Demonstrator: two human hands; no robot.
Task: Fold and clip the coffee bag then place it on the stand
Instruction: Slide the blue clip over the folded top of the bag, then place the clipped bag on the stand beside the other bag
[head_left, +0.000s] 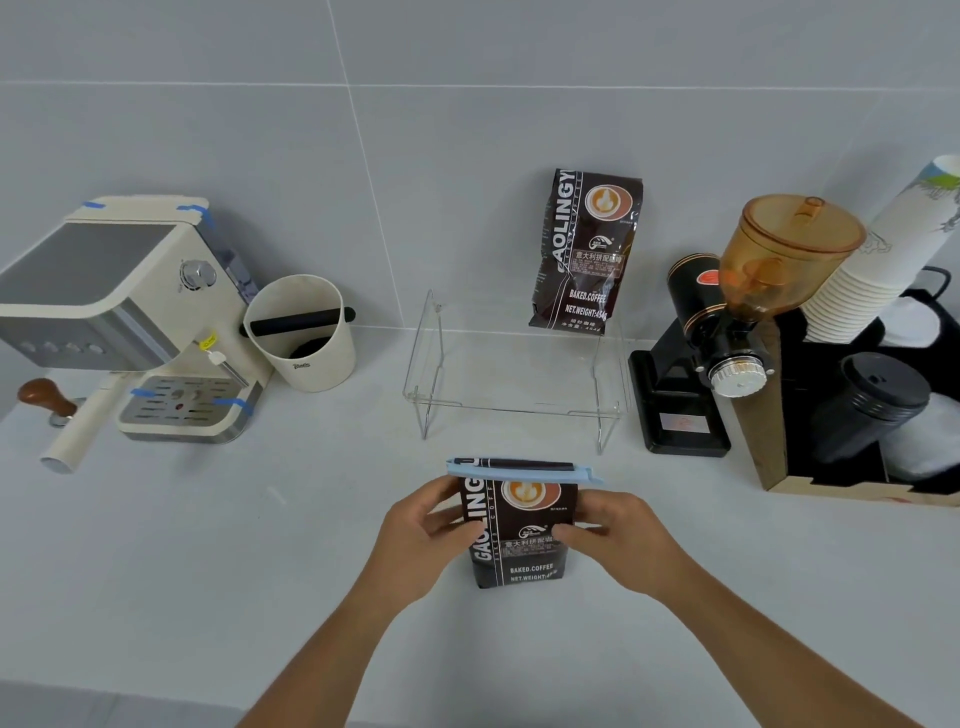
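A dark brown coffee bag stands upright on the white counter near me. Its top is folded over, and a light blue clip runs across the fold. My left hand grips the bag's left side and my right hand grips its right side, thumbs on the front. Behind the bag stands a clear acrylic stand. A second, taller coffee bag rests on the stand's back right, leaning against the wall.
A cream espresso machine and a white knock box sit at the left. At the right are a black grinder with an amber hopper, stacked paper cups and a black organiser.
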